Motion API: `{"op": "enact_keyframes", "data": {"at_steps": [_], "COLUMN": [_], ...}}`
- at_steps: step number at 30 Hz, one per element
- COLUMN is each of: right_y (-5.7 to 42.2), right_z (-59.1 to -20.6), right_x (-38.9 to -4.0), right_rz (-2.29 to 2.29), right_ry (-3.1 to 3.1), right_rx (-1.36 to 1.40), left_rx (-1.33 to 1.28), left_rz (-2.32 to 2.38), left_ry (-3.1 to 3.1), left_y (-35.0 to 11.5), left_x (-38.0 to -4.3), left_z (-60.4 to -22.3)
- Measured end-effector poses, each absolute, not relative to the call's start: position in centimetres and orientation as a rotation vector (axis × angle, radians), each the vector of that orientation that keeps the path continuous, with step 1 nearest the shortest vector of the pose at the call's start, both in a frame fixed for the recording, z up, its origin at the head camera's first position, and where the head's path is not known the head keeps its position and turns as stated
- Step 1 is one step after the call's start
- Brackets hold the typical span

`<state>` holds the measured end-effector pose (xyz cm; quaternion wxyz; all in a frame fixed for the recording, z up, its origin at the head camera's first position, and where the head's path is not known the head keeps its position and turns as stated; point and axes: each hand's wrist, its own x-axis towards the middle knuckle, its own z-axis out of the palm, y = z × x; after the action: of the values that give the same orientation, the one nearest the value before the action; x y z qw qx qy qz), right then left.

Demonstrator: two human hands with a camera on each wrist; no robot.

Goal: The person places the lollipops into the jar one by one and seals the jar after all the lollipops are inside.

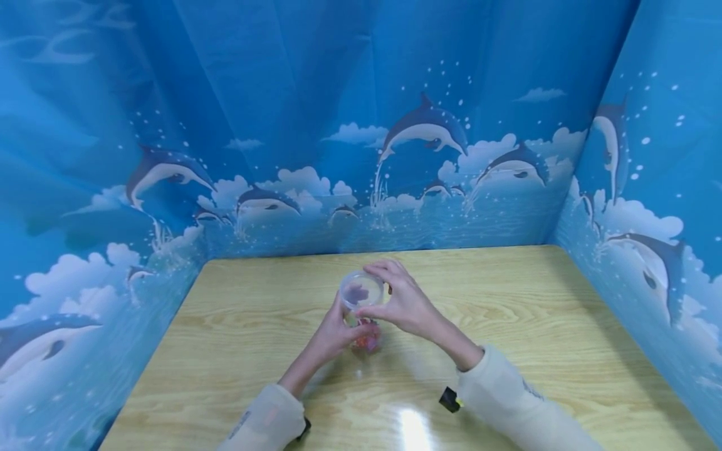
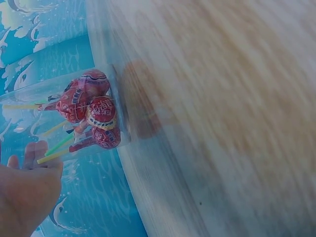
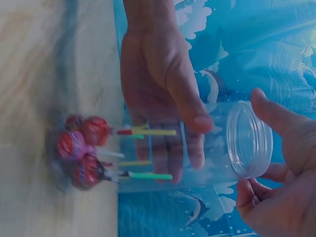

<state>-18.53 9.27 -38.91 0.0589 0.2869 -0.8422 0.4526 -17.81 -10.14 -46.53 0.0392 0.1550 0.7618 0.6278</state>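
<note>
A clear plastic jar [image 3: 212,165] stands upright on the wooden table, with several lollipops [image 2: 101,112] inside, their wrapped red and pink heads at the bottom and coloured sticks pointing up. My left hand [image 1: 333,338] holds the jar around its side, thumb on the near face and fingers behind, seen through the plastic in the right wrist view. At the top, the fingers and thumb of my right hand [image 1: 408,304] grip the clear round lid [image 3: 249,140] by its edge.
The light wood table [image 1: 237,351] reaches to a blue curtain [image 1: 316,94] with dolphins printed on it, at the back and both sides. Small black devices, one of them a black box [image 1: 450,399], sit at the wrists by the sleeves.
</note>
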Motion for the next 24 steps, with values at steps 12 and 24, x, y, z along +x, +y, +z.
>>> {"op": "enact_keyframes", "data": {"at_steps": [12,24], "right_y": [9.8,11.2], "right_z": [-40.1,-40.0], "right_x": [-16.1,-18.1], "right_rz": [1.420,1.704], "right_ry": [-2.289,-2.339], "right_rx": [0.703,0.740], "left_rx": [0.446,0.473], "left_rz": [1.940,1.942], "left_ry": [2.333,2.331], "left_y": [-10.3,-10.1], "left_x": [-17.8,-17.9], "left_z": [-46.7,-46.8]}}
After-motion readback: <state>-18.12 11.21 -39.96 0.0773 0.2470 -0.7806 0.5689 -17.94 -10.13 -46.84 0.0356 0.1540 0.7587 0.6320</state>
